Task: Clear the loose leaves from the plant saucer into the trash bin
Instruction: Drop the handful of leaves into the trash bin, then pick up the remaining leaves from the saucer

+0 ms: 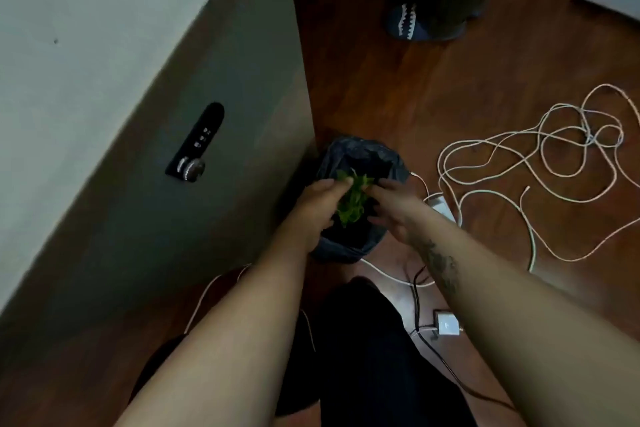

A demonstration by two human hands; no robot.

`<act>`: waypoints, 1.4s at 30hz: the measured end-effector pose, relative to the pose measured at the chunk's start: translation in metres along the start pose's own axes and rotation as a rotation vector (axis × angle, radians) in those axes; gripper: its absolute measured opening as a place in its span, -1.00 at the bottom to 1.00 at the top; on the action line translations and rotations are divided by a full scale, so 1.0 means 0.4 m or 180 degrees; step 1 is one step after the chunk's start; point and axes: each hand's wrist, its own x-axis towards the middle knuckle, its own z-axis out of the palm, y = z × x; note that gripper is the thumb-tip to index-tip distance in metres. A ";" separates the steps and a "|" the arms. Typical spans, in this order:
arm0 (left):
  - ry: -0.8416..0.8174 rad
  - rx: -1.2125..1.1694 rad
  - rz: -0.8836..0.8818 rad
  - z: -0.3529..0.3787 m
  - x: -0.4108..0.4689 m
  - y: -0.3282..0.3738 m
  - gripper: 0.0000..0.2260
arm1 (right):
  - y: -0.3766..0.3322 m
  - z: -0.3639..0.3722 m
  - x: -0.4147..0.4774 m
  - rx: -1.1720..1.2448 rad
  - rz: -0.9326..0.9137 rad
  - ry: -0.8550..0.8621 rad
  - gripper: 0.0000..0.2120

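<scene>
A bunch of green leaves (353, 199) is held pressed between the left hand (317, 208) and the right hand (393, 206), both cupped around it from either side, directly over the open mouth of the trash bin (349, 246). The bunch is elongated, its long axis running near to far, and both hands are equally close to it. The bin, lined with a dark bag (391, 161), stands on the wooden floor (398, 87) just right of a grey cabinet (214, 184); its contents cannot be made out in the shadow. The drop appears to require only that the hands be parted. The plant saucer is not in view. A tangled white cable (554, 163) lies to the right.
</scene>
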 end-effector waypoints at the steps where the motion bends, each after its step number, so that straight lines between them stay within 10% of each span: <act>1: -0.0021 0.0053 -0.0196 -0.006 0.001 0.000 -0.55 | 0.003 -0.002 0.002 -0.0104 0.0038 0.0069 -0.90; 4: 0.0018 -0.0218 -0.0293 -0.017 -0.020 0.008 -0.51 | 0.003 -0.026 -0.009 -0.0186 -0.0090 0.0268 -0.71; 10: 0.0497 -0.0161 0.0626 -0.036 -0.197 0.100 -0.95 | -0.131 -0.045 -0.192 -0.0381 -0.0459 0.0475 -0.95; 22: 0.0756 -0.0110 0.1611 -0.153 -0.647 0.415 -0.93 | -0.570 0.112 -0.611 -0.1132 -0.1557 -0.0056 -0.96; 42: 0.3382 -0.0538 0.1316 -1.062 -0.997 0.067 -0.89 | -0.386 1.128 -0.778 -0.4017 -0.3220 -0.1928 -0.90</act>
